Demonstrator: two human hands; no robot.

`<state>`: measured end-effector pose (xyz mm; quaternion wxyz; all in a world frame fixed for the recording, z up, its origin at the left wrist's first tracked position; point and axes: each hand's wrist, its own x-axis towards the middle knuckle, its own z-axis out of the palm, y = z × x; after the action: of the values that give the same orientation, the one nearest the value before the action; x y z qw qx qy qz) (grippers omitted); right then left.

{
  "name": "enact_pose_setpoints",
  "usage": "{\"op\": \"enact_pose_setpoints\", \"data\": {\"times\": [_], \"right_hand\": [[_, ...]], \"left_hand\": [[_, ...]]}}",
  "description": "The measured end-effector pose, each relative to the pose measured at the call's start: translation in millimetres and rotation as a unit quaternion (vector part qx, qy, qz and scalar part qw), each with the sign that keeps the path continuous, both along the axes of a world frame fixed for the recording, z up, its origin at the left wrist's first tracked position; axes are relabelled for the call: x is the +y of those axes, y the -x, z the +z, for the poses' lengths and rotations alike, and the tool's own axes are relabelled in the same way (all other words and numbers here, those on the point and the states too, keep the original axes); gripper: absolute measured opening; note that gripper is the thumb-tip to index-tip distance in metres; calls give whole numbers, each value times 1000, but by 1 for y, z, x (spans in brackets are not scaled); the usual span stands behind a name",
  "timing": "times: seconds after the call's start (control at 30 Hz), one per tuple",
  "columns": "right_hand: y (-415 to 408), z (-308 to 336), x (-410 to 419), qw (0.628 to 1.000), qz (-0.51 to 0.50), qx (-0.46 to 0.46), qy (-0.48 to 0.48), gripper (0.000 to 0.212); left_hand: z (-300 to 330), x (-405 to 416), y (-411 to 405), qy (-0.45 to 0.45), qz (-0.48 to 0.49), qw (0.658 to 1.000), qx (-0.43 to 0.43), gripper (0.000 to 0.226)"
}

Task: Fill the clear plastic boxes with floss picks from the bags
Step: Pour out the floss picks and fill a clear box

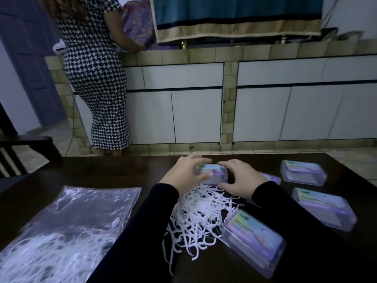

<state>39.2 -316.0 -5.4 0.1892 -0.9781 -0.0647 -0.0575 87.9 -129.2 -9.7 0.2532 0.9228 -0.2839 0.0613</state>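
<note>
Both hands are on one clear plastic box (212, 176) at the far middle of the dark desk (102, 172), just beyond the loose heap of floss picks (195, 217): the left hand (183, 176) curls its fingers over the box's left end with the thumb along the near face, and the right hand (240, 178) grips the right end the same way. It looks like the box is being lifted or opened to be filled; whether its lid is already loose cannot be told, since the fingers cover the seams. To do this well, hold the base steady with one hand, pry the lid at its edge with the other, and keep the box low over the heap so picks drop in without scattering. The box is a rigid, glossy, round-cornered oblong with a pastel label inside; three more boxes (304, 172) lie to the right and near right, and part of another shows behind the right wrist. The picks are thin, white, hooked and tangled, so they will probably come up in clumps. At the near left lies a crinkled clear bag (67, 225), flat, with more picks in its near end
</note>
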Motion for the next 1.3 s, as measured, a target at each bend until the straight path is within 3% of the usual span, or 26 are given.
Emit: {"op": "enact_pose_setpoints", "data": {"times": [0.1, 0.23, 0.37, 0.5, 0.67, 0.83, 1.3], "right_hand": [[-9, -2, -3, 1000, -4, 21, 0, 78], [-15, -2, -2, 999, 10, 36, 16, 84], [-12, -1, 1, 998, 31, 50, 4, 83], [-9, -2, -1, 997, 42, 58, 10, 75], [-11, -8, -13, 997, 24, 67, -8, 78], [-8, -7, -12, 997, 19, 75, 6, 76], [-3, -5, -17, 994, 20, 101, -44, 78]], "left_hand": [[-7, -1, -5, -24, -4, 999, 26, 50], [-6, -1, -6, 3, 11, 1000, 17, 45], [-2, 2, 0, 19, 33, 998, 58, 55], [3, -3, 9, -41, 52, 998, 24, 58], [5, -15, 14, -176, 16, 984, -21, 81], [11, -24, 17, -274, 12, 961, -39, 71], [8, -33, 25, -292, 36, 953, -67, 62]]}}
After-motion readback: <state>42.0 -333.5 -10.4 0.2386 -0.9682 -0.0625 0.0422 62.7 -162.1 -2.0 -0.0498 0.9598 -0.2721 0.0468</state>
